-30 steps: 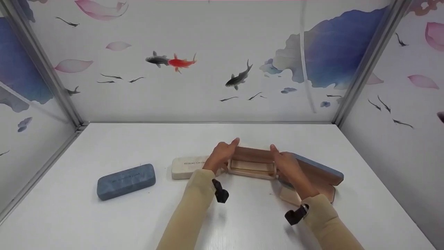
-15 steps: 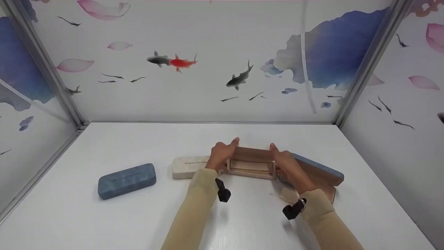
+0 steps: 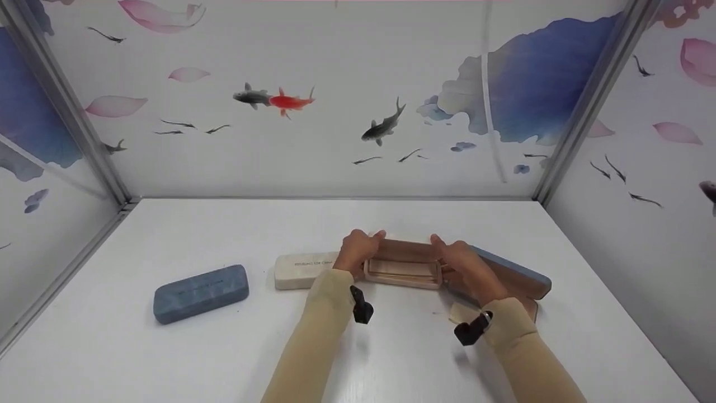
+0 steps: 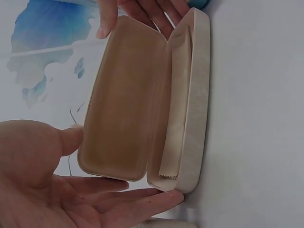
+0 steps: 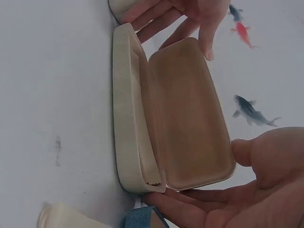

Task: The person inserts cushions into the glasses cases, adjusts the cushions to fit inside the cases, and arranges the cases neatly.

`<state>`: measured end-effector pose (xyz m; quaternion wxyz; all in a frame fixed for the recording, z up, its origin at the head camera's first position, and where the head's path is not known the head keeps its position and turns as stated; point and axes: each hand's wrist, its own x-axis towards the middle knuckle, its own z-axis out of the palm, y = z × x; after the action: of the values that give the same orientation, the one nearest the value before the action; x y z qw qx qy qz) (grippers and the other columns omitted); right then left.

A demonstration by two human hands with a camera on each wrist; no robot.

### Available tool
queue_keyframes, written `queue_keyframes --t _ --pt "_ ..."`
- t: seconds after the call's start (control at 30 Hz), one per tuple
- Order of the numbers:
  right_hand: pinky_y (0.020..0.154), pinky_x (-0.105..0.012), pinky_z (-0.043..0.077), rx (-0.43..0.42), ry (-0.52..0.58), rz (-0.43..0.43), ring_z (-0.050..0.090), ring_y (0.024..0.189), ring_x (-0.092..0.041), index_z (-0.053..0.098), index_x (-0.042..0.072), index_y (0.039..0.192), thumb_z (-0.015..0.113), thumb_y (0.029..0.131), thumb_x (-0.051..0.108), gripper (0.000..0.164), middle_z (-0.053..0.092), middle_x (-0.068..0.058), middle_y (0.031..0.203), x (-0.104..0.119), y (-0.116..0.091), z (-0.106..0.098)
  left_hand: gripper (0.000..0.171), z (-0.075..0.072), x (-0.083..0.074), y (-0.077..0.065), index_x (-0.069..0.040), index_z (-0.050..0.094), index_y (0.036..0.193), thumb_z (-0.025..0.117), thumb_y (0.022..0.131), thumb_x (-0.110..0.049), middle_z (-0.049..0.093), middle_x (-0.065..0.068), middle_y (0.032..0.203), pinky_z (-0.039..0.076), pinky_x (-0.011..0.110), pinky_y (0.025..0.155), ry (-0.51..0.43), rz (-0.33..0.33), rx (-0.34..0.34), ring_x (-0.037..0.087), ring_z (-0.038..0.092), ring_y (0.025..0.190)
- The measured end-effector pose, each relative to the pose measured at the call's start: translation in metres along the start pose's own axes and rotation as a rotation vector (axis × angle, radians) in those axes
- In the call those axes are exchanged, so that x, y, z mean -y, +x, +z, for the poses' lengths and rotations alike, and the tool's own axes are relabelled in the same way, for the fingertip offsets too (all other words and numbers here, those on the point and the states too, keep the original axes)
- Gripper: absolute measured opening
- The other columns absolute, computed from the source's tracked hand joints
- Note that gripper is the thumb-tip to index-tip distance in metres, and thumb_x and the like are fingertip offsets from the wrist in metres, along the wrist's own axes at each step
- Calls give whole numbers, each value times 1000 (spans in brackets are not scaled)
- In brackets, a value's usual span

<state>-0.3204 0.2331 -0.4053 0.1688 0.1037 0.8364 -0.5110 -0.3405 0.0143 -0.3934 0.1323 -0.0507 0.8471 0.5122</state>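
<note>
A cream eyeglass case (image 3: 407, 250) stands open on the table between my hands, its brown-lined lid raised. Inside its base lies a folded beige cleaning cloth (image 4: 176, 107) with a zigzag edge. My left hand (image 3: 361, 252) holds the case's left end, thumb at the lid's edge and fingers along the end. At the opposite end my right hand (image 3: 465, 267) grips in the same way, with its thumb on the lid's rim. Behind the right hand is an open blue eyeglass case (image 3: 517, 273), partly hidden by that arm.
Left of my left hand lies a closed cream case (image 3: 302, 271), partly covered by the hand. Farther left rests a closed blue case (image 3: 201, 294). A pale folded cloth (image 3: 460, 313) sits near the right wrist. Printed walls (image 3: 335, 173) enclose the white table (image 3: 224, 358).
Both thumbs and the lid's upper edge have come down slightly. The hands keep their hold on the open cream case, and the other cases stay where they were.
</note>
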Motion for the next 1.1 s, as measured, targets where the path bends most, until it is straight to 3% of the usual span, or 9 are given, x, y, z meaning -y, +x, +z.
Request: queue_keyframes --t 0.1,0.27,0.4,0.6,0.77,0.9,1.1 --pt "109 -48 47 14 -29 20 49 134 -44 43 -13 143 35 107 49 72 43 -31 147 3 3 -2 63 -2 -2 0 8 42 146 48 104 -38 48 26 148 48 57 105 -9 4 24 41 47 139" --pt "109 -46 47 23 6 17 51 131 -42 40 -14 142 38 107 44 67 44 -30 143 4 5 -4 66 -1 0 -1 10 45 143 48 100 -40 51 27 145 42 51 113 10 61 1 41 48 137" --pt "107 -43 48 24 54 45 54 120 -33 48 -10 134 43 106 42 59 48 -21 133 1 5 -5 69 0 3 0 11 46 141 56 99 -43 54 27 142 46 51 109 -5 45 1 40 51 135" --pt "106 -42 48 33 44 44 53 116 -29 53 -7 129 45 106 38 51 51 -15 123 0 2 -5 71 -3 3 2 9 37 148 60 99 -38 45 26 150 46 59 106 -82 -32 49 42 44 140" --pt "110 -44 45 51 58 48 51 123 -33 47 -9 139 45 107 35 54 49 -21 135 0 1 -4 74 -6 4 1 7 34 150 63 98 -37 43 23 153 37 51 117 -74 -60 57 37 40 144" --pt "118 -48 37 54 85 57 45 136 -39 36 -15 144 46 107 32 61 42 -27 146 -1 1 -5 74 -7 6 0 7 36 149 65 97 -38 43 22 153 36 49 118 -33 -59 62 36 40 144" --pt "119 -50 34 55 101 8 39 141 -42 24 -22 145 47 106 26 66 33 -34 149 -5 -2 -3 67 -8 9 -1 7 49 141 67 95 -38 54 21 145 40 46 115 50 -45 48 34 50 135"
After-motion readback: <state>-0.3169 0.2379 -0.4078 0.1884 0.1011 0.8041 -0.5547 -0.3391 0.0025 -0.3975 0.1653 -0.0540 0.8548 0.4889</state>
